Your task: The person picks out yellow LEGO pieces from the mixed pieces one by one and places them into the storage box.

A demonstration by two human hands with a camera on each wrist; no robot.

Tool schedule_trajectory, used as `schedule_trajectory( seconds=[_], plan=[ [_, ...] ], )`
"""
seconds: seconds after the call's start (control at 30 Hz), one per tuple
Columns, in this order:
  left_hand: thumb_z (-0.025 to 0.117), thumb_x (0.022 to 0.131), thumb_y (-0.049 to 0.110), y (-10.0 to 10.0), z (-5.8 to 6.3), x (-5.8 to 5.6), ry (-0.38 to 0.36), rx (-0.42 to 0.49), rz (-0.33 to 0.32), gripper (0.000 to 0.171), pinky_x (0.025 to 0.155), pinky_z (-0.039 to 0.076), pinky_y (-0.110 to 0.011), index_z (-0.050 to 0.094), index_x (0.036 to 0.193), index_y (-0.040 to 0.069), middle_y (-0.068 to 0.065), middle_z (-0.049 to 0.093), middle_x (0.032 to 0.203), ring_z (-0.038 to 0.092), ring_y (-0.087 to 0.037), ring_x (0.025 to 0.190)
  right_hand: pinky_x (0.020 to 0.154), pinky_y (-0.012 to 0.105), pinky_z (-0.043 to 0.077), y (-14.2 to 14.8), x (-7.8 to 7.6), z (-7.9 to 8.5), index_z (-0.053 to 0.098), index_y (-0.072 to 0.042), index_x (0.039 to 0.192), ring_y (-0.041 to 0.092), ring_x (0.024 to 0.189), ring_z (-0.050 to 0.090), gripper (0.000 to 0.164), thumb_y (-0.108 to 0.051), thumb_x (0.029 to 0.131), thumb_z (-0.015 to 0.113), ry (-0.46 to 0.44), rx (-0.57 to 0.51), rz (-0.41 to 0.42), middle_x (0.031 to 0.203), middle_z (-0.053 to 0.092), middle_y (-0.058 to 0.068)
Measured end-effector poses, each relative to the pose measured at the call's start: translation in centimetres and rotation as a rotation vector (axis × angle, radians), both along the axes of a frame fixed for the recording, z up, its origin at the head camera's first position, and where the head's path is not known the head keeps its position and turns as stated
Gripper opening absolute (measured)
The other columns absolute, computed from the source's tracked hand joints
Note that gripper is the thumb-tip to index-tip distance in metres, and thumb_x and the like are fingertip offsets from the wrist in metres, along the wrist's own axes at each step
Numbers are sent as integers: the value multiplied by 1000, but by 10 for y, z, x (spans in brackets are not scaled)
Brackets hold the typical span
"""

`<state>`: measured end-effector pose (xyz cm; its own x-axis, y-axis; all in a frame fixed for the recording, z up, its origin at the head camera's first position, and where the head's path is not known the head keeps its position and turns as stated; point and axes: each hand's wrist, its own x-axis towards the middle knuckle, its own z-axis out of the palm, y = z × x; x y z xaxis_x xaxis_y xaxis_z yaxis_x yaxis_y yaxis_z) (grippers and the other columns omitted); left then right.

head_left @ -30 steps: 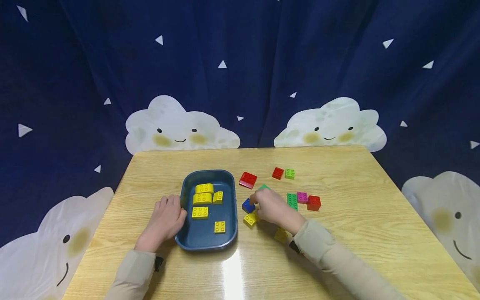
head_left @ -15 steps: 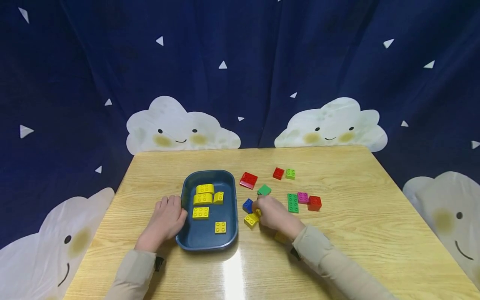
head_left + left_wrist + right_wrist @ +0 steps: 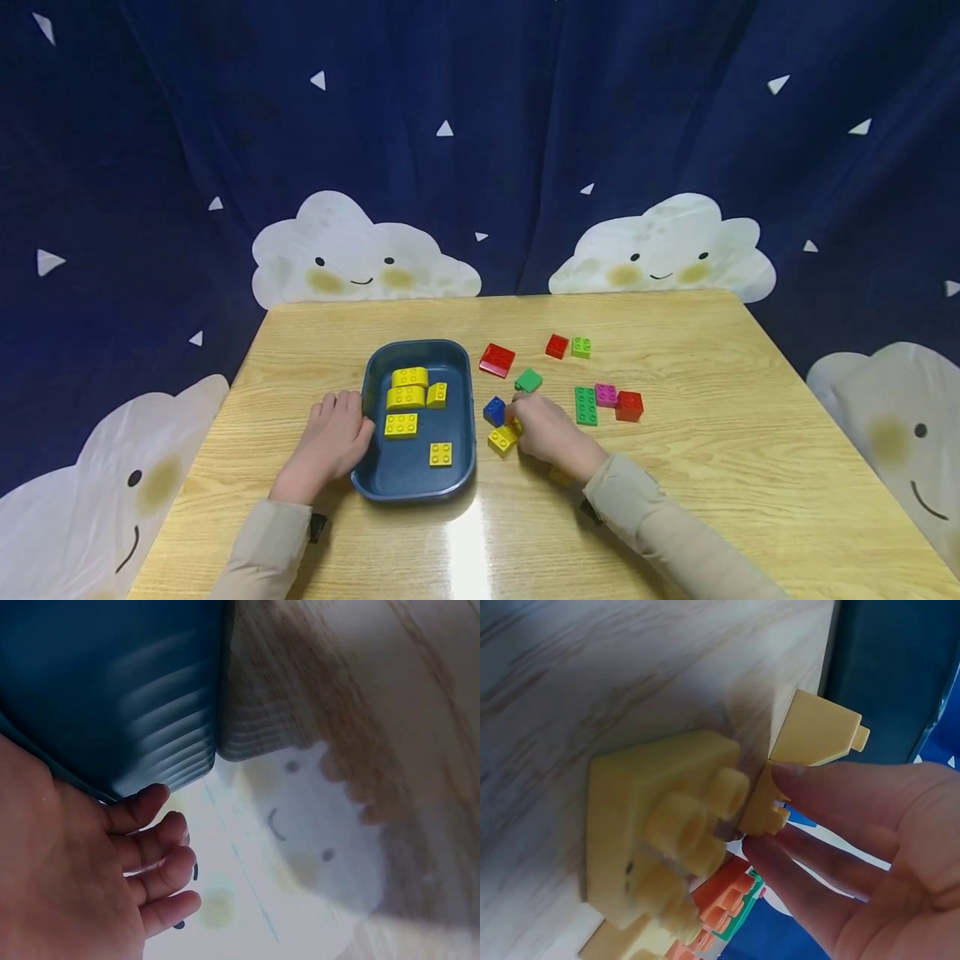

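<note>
Head view: the left hand (image 3: pixel 333 435), its fingers loosely bent and holding nothing, rests against the left side of the tray (image 3: pixel 408 498), where five yellow blocks (image 3: pixel 401 426) lie. Right of the tray, the right hand (image 3: pixel 549 427), its fingers nearly closed, pinches a small yellow block (image 3: pixel 759 802) just beside a sloped block (image 3: pixel 502 441) and a blue block (image 3: pixel 494 411). Farther across the bench (image 3: pixel 750 467) lie green blocks (image 3: pixel 586 406), a pink block (image 3: pixel 606 394) and red blocks (image 3: pixel 628 406), with the curtain (image 3: pixel 510 108) behind.

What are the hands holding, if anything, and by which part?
The right hand pinches a yellow brick by its opposite sides. The left hand touches the tray; whether it grips can't be told.
</note>
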<state>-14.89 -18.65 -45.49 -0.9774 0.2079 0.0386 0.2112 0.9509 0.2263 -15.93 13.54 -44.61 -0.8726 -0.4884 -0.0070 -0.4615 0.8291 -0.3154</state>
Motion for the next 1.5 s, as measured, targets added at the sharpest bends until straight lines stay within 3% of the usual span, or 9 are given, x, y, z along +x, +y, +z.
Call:
schedule_trajectory(
  seconds=[0.4, 0.73, 1.5],
  plan=[
    [44, 89, 20, -1, 1, 2, -3, 15, 3, 21, 74, 28, -41, 46, 96, 1, -8, 42, 85, 37, -29, 83, 60, 28, 43, -4, 3, -2, 73, -7, 90, 14, 66, 48, 37, 11, 61, 62, -6, 4, 2, 79, 52, 1],
    [44, 89, 20, 0, 1, 1, 4, 10, -3, 21, 74, 27, -41, 46, 96, 1, -9, 42, 86, 36, -29, 83, 56, 26, 40, -3, 3, -5, 72, -6, 85, 14, 61, 45, 31, 12, 62, 62, 7, -19, -4, 76, 51, 1],
    [44, 89, 21, 0, 1, 1, -3, 21, 1, 21, 73, 27, -41, 46, 97, 1, -8, 42, 86, 36, -28, 83, 62, 28, 47, -2, 7, -4, 72, -1, 89, 14, 66, 53, 27, 12, 66, 64, 48, -39, 9, 78, 56, 5]
  ],
)
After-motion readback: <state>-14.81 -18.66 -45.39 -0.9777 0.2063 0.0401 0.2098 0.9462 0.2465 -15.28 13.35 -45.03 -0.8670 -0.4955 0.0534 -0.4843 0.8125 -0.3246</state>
